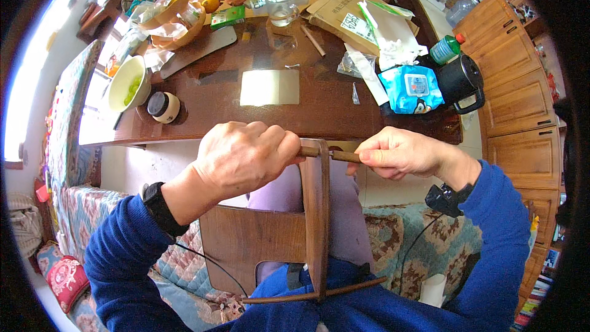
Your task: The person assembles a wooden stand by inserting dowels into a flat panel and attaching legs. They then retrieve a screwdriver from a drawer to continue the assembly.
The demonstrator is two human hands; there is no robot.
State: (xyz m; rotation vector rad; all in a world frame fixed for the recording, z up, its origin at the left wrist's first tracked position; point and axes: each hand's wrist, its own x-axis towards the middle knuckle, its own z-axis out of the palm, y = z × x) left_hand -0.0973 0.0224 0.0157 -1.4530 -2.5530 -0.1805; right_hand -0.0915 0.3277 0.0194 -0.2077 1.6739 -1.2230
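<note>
A wooden piece with a long upright bar [317,209] and a wide side panel [252,240] rests across my lap. A thin dark wooden crossbar [353,287] lies at its near end. At the far end of the bar, my left hand [243,154] is wrapped around a short brown wooden rod [310,152] on the left side. On the other side my right hand [399,155] pinches a brown wooden rod [345,157] between thumb and fingers, its tip against or close to the bar. Whether both rods are one piece I cannot tell.
On the dark table [209,107] lie a cream sheet [269,87] and a loose wooden stick [313,40]. A jar [163,107] and a bowl [130,86] of green fruit stand left. A blue wipes pack [410,90], black kettle [460,80] and cardboard box [350,15] are right.
</note>
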